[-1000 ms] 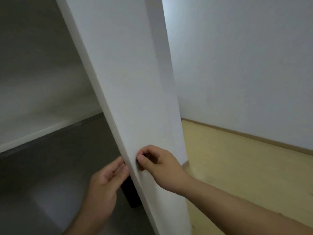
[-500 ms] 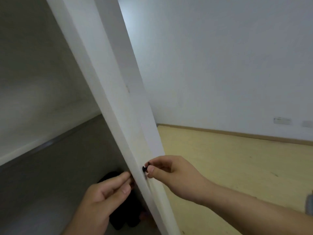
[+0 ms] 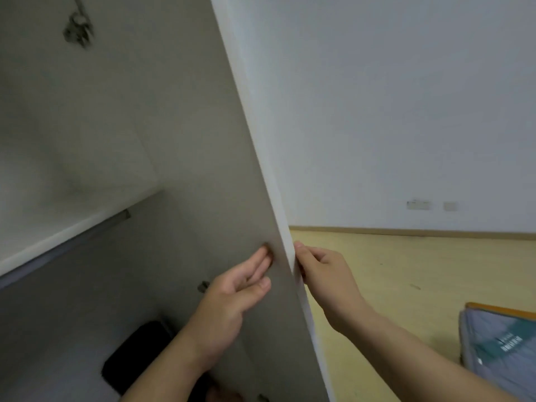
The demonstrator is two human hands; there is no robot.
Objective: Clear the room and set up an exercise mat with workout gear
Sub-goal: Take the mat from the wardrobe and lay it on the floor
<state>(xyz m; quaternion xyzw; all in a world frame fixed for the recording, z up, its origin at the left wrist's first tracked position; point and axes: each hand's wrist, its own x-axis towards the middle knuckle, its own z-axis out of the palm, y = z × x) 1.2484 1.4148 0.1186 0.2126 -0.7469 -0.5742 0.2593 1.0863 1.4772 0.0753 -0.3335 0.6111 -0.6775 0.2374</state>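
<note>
A white wardrobe door (image 3: 203, 169) stands open and I see it almost edge-on down the middle of the view. My left hand (image 3: 232, 303) lies on the door's inner face, its straight fingers touching the panel near the edge. On the outer side my right hand (image 3: 324, 274) has its fingers curled against the door where the small black knob sits. The door edge hides the knob. A black object (image 3: 136, 355) lies low inside the wardrobe, partly covered by my left forearm.
Inside the wardrobe are a white shelf (image 3: 58, 236), a grey rail (image 3: 95, 227) under it and a metal hinge (image 3: 77, 30) at the top. To the right are the yellow wooden floor (image 3: 391, 271), a white wall with sockets (image 3: 417, 204), and a grey bag (image 3: 499, 343).
The door has swung further open, so its inner face now shows. My left hand went from its edge to flat on the inside. My right hand stayed at the knob.
</note>
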